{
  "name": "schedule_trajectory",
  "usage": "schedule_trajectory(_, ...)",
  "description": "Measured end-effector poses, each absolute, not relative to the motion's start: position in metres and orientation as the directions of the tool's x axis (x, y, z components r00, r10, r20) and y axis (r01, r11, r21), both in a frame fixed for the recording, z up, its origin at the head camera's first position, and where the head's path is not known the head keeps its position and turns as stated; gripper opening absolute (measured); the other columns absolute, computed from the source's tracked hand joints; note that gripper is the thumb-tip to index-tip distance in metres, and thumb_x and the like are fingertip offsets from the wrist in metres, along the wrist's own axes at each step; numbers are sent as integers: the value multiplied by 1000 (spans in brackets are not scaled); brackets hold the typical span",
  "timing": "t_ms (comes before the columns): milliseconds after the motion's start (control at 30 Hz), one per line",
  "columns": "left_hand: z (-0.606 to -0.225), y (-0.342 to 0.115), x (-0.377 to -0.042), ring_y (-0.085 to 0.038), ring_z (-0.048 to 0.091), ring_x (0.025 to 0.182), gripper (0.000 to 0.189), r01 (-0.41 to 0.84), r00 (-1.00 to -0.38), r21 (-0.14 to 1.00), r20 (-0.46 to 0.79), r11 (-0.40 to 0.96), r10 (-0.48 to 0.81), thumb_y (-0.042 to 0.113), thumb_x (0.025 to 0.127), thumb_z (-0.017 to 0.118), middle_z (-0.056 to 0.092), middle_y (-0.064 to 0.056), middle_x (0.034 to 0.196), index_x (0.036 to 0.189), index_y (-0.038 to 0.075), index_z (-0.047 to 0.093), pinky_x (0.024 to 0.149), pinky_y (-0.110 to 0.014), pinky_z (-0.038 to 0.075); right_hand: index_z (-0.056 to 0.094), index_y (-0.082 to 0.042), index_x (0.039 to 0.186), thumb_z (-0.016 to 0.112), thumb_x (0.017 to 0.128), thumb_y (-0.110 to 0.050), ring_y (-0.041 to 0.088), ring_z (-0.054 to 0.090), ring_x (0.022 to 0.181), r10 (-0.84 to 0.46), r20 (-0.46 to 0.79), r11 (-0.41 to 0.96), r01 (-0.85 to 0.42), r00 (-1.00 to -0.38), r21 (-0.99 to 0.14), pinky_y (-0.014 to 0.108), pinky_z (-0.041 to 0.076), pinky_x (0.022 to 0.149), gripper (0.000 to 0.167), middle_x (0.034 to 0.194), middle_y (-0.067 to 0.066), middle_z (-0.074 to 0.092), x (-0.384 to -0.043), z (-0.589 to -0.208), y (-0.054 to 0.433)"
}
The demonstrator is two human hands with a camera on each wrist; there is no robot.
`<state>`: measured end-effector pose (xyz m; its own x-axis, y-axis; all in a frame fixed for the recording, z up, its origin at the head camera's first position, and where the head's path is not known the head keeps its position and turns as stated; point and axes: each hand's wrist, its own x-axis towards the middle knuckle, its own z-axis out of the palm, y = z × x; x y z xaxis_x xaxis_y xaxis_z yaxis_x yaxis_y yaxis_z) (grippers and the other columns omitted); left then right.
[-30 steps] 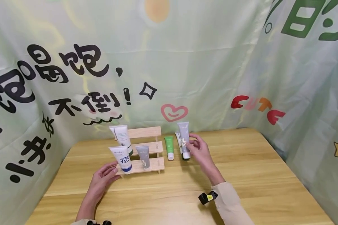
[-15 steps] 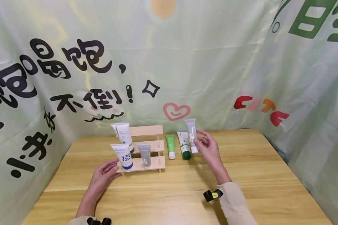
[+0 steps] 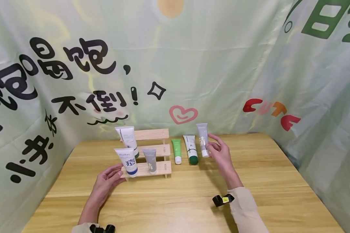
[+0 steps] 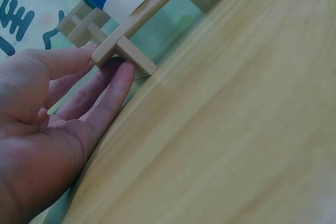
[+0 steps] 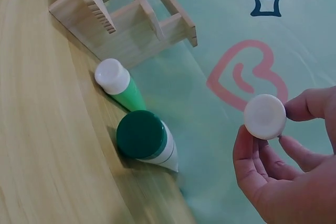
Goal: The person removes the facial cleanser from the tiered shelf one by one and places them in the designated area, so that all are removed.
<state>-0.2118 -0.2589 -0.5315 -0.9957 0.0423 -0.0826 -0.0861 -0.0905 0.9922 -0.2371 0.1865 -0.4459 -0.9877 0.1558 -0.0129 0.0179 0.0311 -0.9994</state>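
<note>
Grey tapered tube (image 3: 202, 139), right hand (image 3: 222, 158) pinching it, left hand (image 3: 106, 183) gripping slatted wooden rack (image 3: 162, 167)

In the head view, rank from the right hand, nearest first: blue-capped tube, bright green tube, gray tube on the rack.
1. Bright green tube: right of rack
2. Gray tube: front step, right
3. Blue-capped tube: front step, left

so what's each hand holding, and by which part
The right hand holds a lilac-grey tube by its lower half, near the white cap; the left hand grips the wooden rack at the left end of its front shelf.
</note>
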Motion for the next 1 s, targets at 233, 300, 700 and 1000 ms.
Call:
schedule_trajectory(233,-530,-258,-213,-11,67,103,55,-90,-996,993,-87,-75,38,12,93,67,67,5,114,140,-5,44,91,-34,60,50,-18,142,61,97,-17,7,60,104,166,-18,43,25,-986,-999,19,55,75,46,133,19,58,-241,-455,193)
schedule_trajectory(300,-530,-258,-213,-11,67,102,55,-88,-996,993,-85,-78,39,12,93,67,67,5,114,140,-6,44,90,-34,60,52,-17,141,63,97,-17,8,60,106,177,-25,46,33,-984,-998,19,56,76,46,135,19,58,-243,-459,195)
schedule_trajectory(700,-530,-259,-213,-12,67,102,54,-92,-995,992,-90,-82,32,12,93,68,67,3,114,139,-5,45,91,-34,60,59,-13,135,66,95,-22,27,62,111,211,-14,236,65,-977,-969,26,59,75,41,128,20,63,-257,-486,204)
schedule_trajectory(1000,-530,-259,-212,-12,67,102,54,-85,-996,992,-82,-91,38,10,93,67,67,3,113,140,-6,44,91,-35,60,62,-10,130,66,94,-21,29,66,100,225,13,401,81,-974,-913,25,57,59,38,120,21,67,-260,-493,200)
